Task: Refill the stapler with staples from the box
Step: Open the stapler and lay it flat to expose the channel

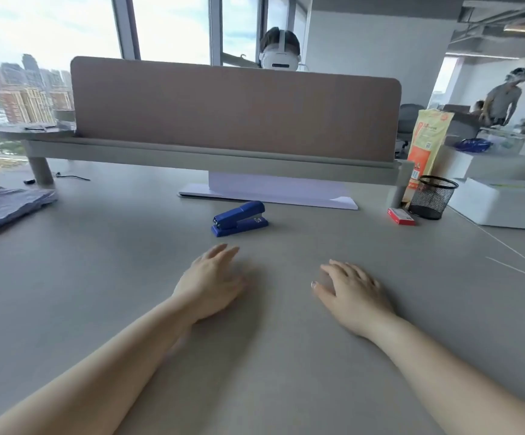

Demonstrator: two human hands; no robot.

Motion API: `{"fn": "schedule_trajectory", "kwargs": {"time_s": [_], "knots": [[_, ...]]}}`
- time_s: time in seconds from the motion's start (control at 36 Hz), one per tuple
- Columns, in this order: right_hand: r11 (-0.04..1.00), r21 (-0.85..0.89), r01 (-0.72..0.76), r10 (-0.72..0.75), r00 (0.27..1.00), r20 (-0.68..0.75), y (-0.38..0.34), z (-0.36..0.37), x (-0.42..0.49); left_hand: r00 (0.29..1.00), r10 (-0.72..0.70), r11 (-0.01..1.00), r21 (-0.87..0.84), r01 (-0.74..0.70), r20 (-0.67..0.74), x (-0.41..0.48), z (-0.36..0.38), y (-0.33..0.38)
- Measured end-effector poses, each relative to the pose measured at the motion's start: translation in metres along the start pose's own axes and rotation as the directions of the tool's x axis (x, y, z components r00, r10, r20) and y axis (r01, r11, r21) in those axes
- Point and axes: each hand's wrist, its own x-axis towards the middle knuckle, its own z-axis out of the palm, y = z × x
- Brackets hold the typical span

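Nearest, two bare forearms over a smooth, matte grey tabletop (98, 277). Left hand (211, 282) palm down, fingers (223, 252) loosely spread and slightly blurred, holding nothing; whether touching the surface or just above it, cannot tell. Right hand (353, 291) palm down too, fingers (346, 271) relaxed and gently curled, empty. Beyond the left hand and apart from it, blue stapler (239, 218), glossy plastic with a metal tip, closed, flat on its base. Well off to the right, small red staple box (401, 216), rectangular cardboard, lying just beside a round black wire-mesh pen cup (432, 197). Behind the stapler, white paper sheets (270, 193) under a felt-textured brown divider panel (236, 111).
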Motion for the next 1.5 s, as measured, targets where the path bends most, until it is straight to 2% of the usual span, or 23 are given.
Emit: {"fn": "schedule_trajectory", "kwargs": {"time_s": [0.03, 0.08, 0.17, 0.28, 0.36, 0.47, 0.64, 0.75, 0.86, 1.0, 1.06, 1.14, 1.25, 1.36, 1.5], "knots": [[1.0, 0.014, 0.002, -0.002, 1.0, -0.015, 0.001, -0.001, 0.004, 0.997, -0.031, 0.999, -0.023, 0.029, -0.077, 0.008, -0.003, 0.001], [0.997, 0.077, 0.004, -0.001, 0.999, -0.045, 0.003, -0.005, 0.015, 0.983, -0.023, 0.998, 0.052, 0.033, -0.181, 0.03, -0.005, 0.005], [0.978, 0.206, -0.008, 0.022, 0.998, -0.063, 0.005, -0.007, 0.031, 0.984, 0.029, 0.974, 0.228, 0.012, -0.175, 0.063, 0.005, 0.005], [0.984, 0.178, -0.02, 0.031, 0.998, -0.06, 0.009, -0.001, 0.039, 0.986, 0.001, 0.939, 0.339, 0.056, -0.166, 0.094, 0.023, -0.004], [0.987, 0.156, -0.026, 0.038, 0.996, -0.077, 0.01, 0.001, 0.041, 0.99, -0.038, 0.961, 0.266, 0.074, -0.139, 0.103, 0.028, -0.005], [0.985, 0.171, -0.025, 0.041, 0.995, -0.092, 0.01, 0.0, 0.041, 0.995, -0.016, 0.976, 0.215, 0.038, -0.103, 0.097, 0.026, -0.004], [0.973, 0.23, 0.022, 0.002, 0.994, -0.107, 0.009, -0.004, 0.037, 0.985, 0.17, 0.975, 0.148, -0.166, -0.016, 0.045, 0.024, 0.012], [0.895, 0.444, 0.052, -0.009, 0.995, -0.099, 0.009, -0.005, 0.037, 0.957, 0.285, 0.945, 0.153, -0.289, 0.048, 0.021, 0.024, 0.026], [0.768, 0.63, 0.117, -0.067, 0.992, -0.102, 0.005, -0.001, 0.039, 0.947, 0.322, 0.936, 0.147, -0.319, 0.002, 0.023, 0.028, 0.03], [0.702, 0.698, 0.142, -0.047, 0.987, -0.154, 0.008, 0.003, 0.045, 0.943, 0.329, 0.938, 0.138, -0.319, -0.056, 0.031, 0.032, 0.033], [0.69, 0.71, 0.141, -0.047, 0.988, -0.149, 0.008, 0.004, 0.046, 0.933, 0.346, 0.933, 0.14, -0.331, -0.096, 0.037, 0.032, 0.035], [0.654, 0.748, 0.119, -0.076, 0.993, -0.091, 0.009, 0.002, 0.047, 0.928, 0.364, 0.926, 0.143, -0.35, -0.082, 0.049, 0.034, 0.039], [0.673, 0.737, 0.065, -0.101, 0.995, 0.004, 0.011, -0.005, 0.053, 0.917, 0.392, 0.915, 0.136, -0.381, -0.072, 0.058, 0.039, 0.037], [0.664, 0.746, 0.061, -0.031, 0.998, -0.054, 0.008, 0.001, 0.059, 0.91, 0.399, 0.916, 0.105, -0.388, -0.115, 0.06, 0.04, 0.033], [0.657, 0.751, 0.064, -0.025, 0.998, -0.063, 0.007, 0.002, 0.059, 0.906, 0.381, 0.924, 0.056, -0.378, -0.183, 0.06, 0.037, 0.036]]}}
